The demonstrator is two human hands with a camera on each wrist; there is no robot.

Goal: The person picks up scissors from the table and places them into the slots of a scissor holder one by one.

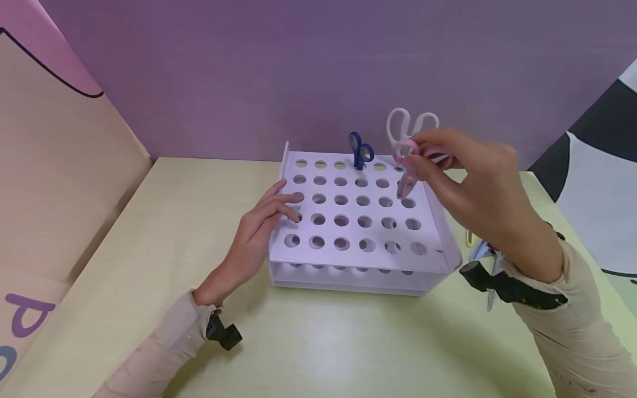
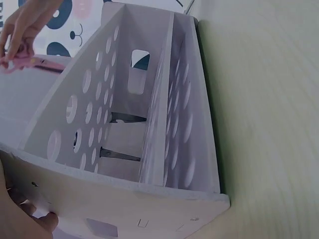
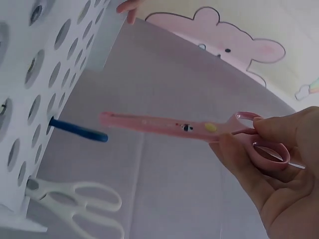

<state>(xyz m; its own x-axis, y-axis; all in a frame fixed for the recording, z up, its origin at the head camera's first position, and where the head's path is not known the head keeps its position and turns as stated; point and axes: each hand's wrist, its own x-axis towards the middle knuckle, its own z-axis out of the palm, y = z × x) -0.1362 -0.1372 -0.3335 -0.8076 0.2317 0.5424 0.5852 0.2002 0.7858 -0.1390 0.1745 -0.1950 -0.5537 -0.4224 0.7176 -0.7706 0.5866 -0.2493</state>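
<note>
A white rack [image 1: 352,211] with rows of round holes stands on the table. My left hand [image 1: 261,226] rests on its left edge, fingertips on the perforated top. In my right hand [image 1: 490,188] I pinch pink scissors [image 3: 169,125] by the handles. In the head view their tip points down above the rack's right side. Blue-handled scissors [image 1: 359,160] and white-handled scissors [image 1: 405,132] stand upright in the back row of holes. Two dark blades [image 2: 127,118] show below the top panel in the left wrist view.
Light-blue-handled scissors [image 1: 480,250] and a small yellow item [image 1: 469,237] lie right of the rack, partly hidden by my right wrist. A purple wall panel [image 1: 249,83] rises behind the table [image 1: 318,342].
</note>
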